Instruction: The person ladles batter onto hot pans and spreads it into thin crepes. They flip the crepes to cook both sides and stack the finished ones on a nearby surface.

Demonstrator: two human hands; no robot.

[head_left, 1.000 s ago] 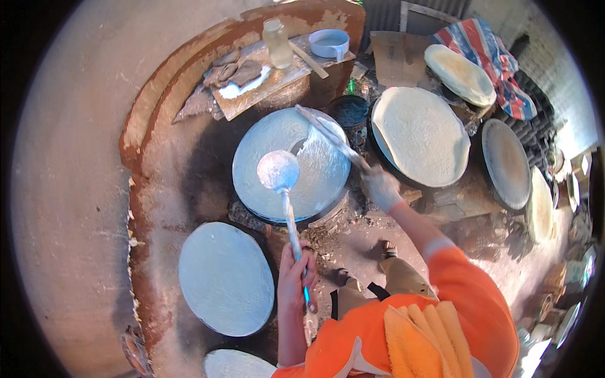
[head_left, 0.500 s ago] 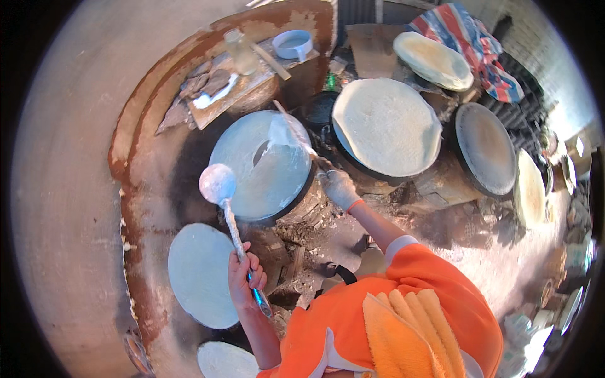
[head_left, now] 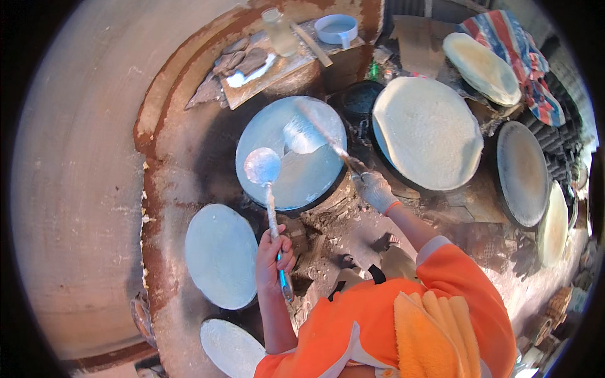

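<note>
In my bare left hand (head_left: 275, 259) is the handle of a long ladle (head_left: 263, 166), whose whitish round bowl hangs over the near-left part of a round griddle (head_left: 252, 142). Pale wet batter (head_left: 299, 183) coats most of that griddle. My right hand (head_left: 377, 191), in a light work glove with an orange cuff, is closed round a stick-like spreader (head_left: 329, 140). The spreader's blurred far part crosses the griddle beside a whiter patch of batter. Only a sliver of darker surface shows near the middle.
Right of this griddle, another griddle bears a large pale flatbread (head_left: 428, 132). A dark bare griddle (head_left: 523, 171) stands farther right. Two pale-coated griddles lie at left, the nearer one (head_left: 222, 255) beside my left hand. Behind, a board (head_left: 280, 72) carries a jar (head_left: 279, 34) and a white cup-like pot (head_left: 336, 28).
The whole view has shifted, so things appear farther right. The ladle's bowl has moved inward over the griddle. The dark gap in the batter has shrunk to a sliver as the spreader moved.
</note>
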